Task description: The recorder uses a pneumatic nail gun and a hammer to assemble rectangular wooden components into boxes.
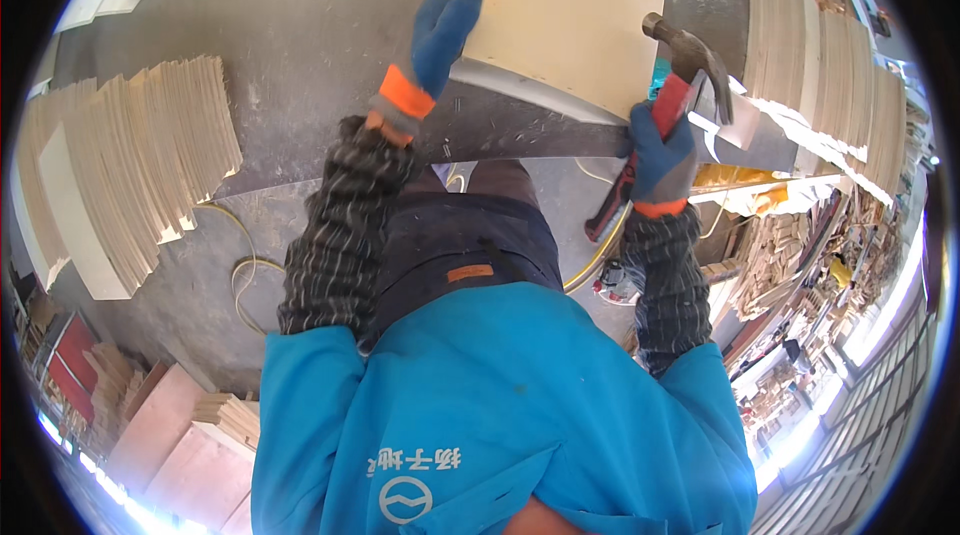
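My left hand [443,40], in a blue glove with an orange cuff, grips the left edge of a pale wooden board [575,20]. The board lies on a dark work table [330,25]; its near edge looks whitish and thick, and a few brown knots mark its face. My right hand [663,155], gloved the same way, is closed round the red and black handle of a claw hammer [690,55]. The hammer's head is raised beside the board's right edge. A small teal thing [658,78] shows partly behind the hammer; its kind is unclear.
Stacked thin boards stand on the left [150,155] and another stack [815,65] on the right. A yellow hose [240,265] loops over the floor below the table edge. A red and white device [615,285] and wood offcuts [775,255] lie at the lower right.
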A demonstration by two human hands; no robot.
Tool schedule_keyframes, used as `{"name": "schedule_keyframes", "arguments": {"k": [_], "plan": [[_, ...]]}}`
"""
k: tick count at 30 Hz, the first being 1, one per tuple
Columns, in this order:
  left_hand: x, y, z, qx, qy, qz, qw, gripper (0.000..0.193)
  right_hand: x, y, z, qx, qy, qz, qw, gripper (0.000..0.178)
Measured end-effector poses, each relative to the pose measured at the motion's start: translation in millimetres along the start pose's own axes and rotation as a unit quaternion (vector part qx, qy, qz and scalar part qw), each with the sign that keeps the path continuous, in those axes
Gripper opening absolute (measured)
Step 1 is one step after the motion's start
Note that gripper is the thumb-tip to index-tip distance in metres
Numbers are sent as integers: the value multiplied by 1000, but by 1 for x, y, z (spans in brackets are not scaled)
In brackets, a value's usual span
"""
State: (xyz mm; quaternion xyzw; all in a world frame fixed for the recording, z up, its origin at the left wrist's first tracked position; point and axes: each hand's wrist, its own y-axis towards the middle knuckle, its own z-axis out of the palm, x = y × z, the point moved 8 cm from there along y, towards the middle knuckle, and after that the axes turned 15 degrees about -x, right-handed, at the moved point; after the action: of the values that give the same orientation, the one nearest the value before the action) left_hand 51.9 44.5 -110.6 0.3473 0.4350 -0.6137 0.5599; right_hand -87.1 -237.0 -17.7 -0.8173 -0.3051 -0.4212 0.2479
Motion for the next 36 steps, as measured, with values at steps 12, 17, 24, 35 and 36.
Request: {"name": "schedule_keyframes", "arguments": {"k": [12, 17, 24, 35, 36], "plan": [[-219, -110, 71, 74, 308, 71, 946, 93, 125, -20, -110, 24, 9, 20, 999, 30], [-211, -125, 64, 70, 333, -46, 939, 89, 125, -13, -101, 55, -28, 0, 998, 34], [-221, -116, 63, 64, 503, 176, 844, 82, 160, -11, -105, 39, -124, -207, 970, 40], [-183, -129, 71, 22, 40, -38, 998, 70, 199, -97, -102, 242, -227, -562, 758, 67], [-182, -130, 70, 23, 32, -47, 998, 70, 198, -104, -98, 261, -237, -577, 737, 67]]}}
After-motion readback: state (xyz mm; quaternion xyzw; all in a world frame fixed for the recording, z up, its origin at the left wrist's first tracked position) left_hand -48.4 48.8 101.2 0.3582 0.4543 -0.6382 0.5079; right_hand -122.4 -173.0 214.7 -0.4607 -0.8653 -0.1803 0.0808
